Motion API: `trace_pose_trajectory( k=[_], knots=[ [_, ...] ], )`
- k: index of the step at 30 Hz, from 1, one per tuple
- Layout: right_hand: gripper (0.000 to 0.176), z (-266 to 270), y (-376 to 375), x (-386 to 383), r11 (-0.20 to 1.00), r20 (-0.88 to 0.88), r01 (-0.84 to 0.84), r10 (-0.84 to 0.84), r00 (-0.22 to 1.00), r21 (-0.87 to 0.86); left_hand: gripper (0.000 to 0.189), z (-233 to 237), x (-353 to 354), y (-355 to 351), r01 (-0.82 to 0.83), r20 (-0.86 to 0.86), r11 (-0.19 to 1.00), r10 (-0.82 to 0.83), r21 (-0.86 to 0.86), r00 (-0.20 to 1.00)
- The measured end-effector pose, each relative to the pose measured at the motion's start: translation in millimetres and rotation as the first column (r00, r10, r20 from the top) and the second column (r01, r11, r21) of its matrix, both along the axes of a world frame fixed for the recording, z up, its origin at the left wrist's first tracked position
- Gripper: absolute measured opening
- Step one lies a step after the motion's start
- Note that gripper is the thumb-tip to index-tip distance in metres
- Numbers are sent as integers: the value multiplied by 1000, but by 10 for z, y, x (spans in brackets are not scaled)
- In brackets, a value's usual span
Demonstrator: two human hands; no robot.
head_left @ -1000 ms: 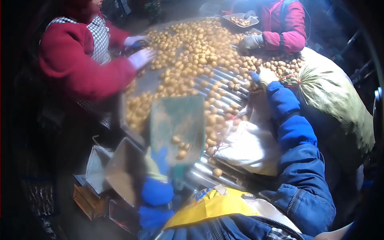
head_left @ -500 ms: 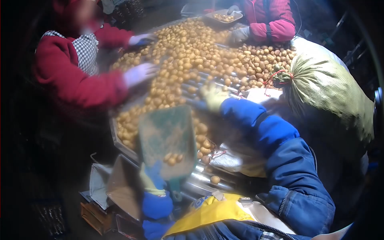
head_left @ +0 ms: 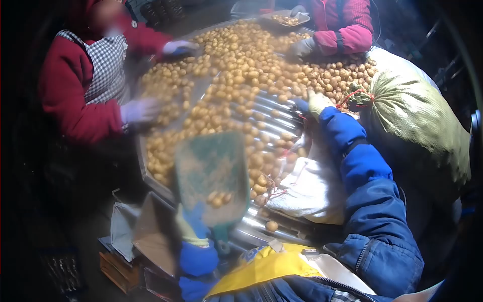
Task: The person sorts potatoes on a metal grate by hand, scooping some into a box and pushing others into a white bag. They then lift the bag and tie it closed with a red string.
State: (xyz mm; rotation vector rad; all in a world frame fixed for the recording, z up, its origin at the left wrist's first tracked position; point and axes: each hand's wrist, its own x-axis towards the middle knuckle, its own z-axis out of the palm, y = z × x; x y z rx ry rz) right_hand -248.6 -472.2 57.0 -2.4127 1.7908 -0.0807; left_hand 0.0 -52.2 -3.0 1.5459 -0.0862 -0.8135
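A green scoop (head_left: 209, 163) holds a few potatoes (head_left: 218, 199) and is tilted over the near edge of the potato heap. At its lower left edge is my left hand (head_left: 193, 226), in a yellow and blue glove, gripping it; part of the grip is hidden. My right hand (head_left: 318, 104), in a matching glove, reaches out at the right side of the heap beside the darker potatoes (head_left: 334, 80). Its fingers look stretched out and partly hidden, with nothing seen in them. Between my hands, potatoes lie on a slotted metal surface (head_left: 269, 113).
Across the table, a person in red and checked cloth has gloved hands (head_left: 141, 110) over the potatoes; another in pink holds a scoop (head_left: 289, 19). A tied green sack (head_left: 412, 121) stands at right. White sacking (head_left: 307, 194) lies near me; boxes (head_left: 156, 234) stand lower left.
My right hand has moved right and away from me, exposing more metal slats. The scoop in my left hand has barely moved. The left person's nearer hand has drawn back toward their body.
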Motion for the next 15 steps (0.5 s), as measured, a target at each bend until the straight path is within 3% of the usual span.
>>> trace_pose_trajectory(
  k=[2,4,7,9,11,13,14,15],
  knots=[
    [67,-267,-71,-66,997,-67,75,-76,995,-21,41,-1,1,-2,5,-17,1000,-6,-17,1000],
    [71,-413,63,49,998,-86,-65,64,994,-9,41,103,4,-63,-187,-302,962,122,-200,946],
    [74,-160,563,445,978,98,-180,170,981,107,42,44,39,-71,-175,-244,963,122,-207,962],
    [73,-186,769,639,914,29,-397,396,918,84,42,36,54,-45,-190,-291,959,124,-210,949],
    [63,7,971,869,760,69,-592,597,799,268,42,79,42,-48,-195,-338,961,121,-196,933],
    [54,-253,1245,949,626,258,-773,768,586,-104,42,186,6,-64,-192,-357,965,118,-179,927],
    [48,-289,1303,1002,715,390,-691,610,690,106,42,232,-9,-71,-187,-353,967,116,-172,928],
    [48,-292,1282,974,677,443,-728,624,644,104,42,253,-29,-78,-173,-328,970,110,-171,938]
  ],
)
